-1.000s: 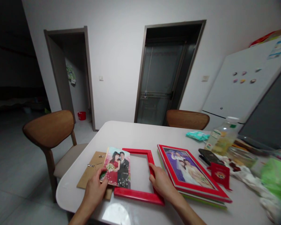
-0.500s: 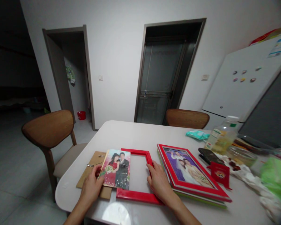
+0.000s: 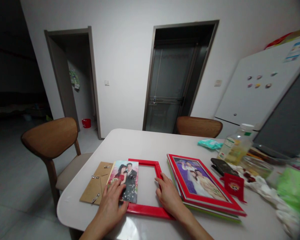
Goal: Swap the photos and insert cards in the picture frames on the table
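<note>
My left hand [image 3: 113, 196] lies with its fingers spread over the lower left of a couple's photo [image 3: 132, 181]. Its thumb is by the lower left corner of an empty red frame [image 3: 150, 210]. The photo overlaps the frame's left side and a brown backing board [image 3: 92, 186] with metal clips. My right hand [image 3: 168, 193] grips the frame's right side, fingers bent around the edge. Just right of it, a red-framed wedding picture [image 3: 202, 183] rests on a stack of other frames.
On the table's right side are a teal packet [image 3: 210, 144], a bottle [image 3: 236, 143], a dark phone-like object [image 3: 223, 166], a red packet [image 3: 233, 186], a glass bowl [image 3: 257, 166] and a green bag [image 3: 293, 190]. Wooden chairs [image 3: 51, 136] stand at the left and far side.
My left hand has moved right, from the photo's left edge onto its face, and its fingers have spread. My right hand stays on the frame. The view has shifted slightly.
</note>
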`<act>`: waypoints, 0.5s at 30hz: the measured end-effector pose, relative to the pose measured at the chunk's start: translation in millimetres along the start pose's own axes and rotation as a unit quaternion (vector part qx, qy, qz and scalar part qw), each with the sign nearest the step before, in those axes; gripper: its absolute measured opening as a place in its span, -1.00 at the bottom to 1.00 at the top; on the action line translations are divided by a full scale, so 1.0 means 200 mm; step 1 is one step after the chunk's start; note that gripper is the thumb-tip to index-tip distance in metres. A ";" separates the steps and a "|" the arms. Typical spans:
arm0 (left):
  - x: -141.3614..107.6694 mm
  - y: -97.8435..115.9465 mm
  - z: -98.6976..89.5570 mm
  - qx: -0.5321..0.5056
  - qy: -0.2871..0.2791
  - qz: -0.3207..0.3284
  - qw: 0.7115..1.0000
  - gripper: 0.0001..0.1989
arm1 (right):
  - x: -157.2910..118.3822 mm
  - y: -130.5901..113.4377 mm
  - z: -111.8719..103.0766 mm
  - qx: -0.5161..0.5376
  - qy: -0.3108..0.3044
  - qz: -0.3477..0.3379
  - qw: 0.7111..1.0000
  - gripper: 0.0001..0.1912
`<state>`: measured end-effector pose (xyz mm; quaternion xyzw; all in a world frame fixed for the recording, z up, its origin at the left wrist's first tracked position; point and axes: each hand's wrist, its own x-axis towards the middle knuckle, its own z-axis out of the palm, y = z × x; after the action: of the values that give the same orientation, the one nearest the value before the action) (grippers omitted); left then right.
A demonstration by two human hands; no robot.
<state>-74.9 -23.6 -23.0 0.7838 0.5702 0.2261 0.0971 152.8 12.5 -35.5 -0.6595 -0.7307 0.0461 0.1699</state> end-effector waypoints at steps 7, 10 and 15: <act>0.00 -0.01 -0.02 0.014 -0.044 -0.004 0.999 -0.49 | 0.01 0.00 0.01 0.004 0.005 -0.004 1.000 -0.55; 0.00 -0.04 -0.02 0.031 -0.050 -0.009 0.998 -0.40 | 0.01 0.00 0.00 0.004 0.004 -0.002 1.000 -0.55; 0.00 -0.06 0.01 0.076 -0.017 -0.009 0.997 -0.45 | 0.00 0.00 0.00 0.003 0.005 -0.003 1.000 -0.55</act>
<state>-83.8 -18.8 -29.2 0.7875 0.5912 0.1674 0.0490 152.3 12.8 -35.8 -0.6574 -0.7314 0.0441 0.1757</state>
